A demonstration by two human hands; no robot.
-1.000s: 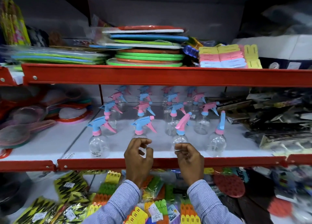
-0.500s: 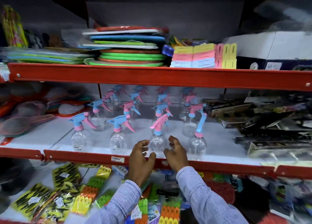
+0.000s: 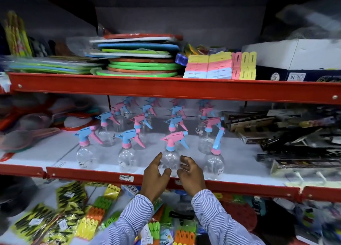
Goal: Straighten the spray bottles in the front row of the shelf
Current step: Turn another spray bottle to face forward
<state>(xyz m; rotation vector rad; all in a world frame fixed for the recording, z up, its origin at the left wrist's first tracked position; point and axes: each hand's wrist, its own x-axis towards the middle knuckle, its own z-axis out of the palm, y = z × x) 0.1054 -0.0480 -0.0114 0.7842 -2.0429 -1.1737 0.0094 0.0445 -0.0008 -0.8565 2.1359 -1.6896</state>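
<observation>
Several clear spray bottles with pink and blue heads stand in rows on the white middle shelf (image 3: 245,163). In the front row, the two left bottles (image 3: 85,153) (image 3: 127,159) have blue heads with nozzles pointing left. The third bottle (image 3: 170,160) has a pink head, nozzle also to the left. My left hand (image 3: 156,173) and my right hand (image 3: 191,172) press on its two sides, fingers curled around its body. The fourth bottle (image 3: 214,164) at the right has its blue head turned, seen almost end-on.
The red shelf lip (image 3: 92,174) runs just under my hands. Dark boxed goods (image 3: 287,143) crowd the shelf's right end, strainers (image 3: 27,134) the left. Packets of pegs (image 3: 103,211) hang below. Stacked mats (image 3: 140,60) lie on the upper shelf.
Both hands have shifted from between the second and third bottles onto the third bottle. Its pink head has turned from pointing up-right to pointing left.
</observation>
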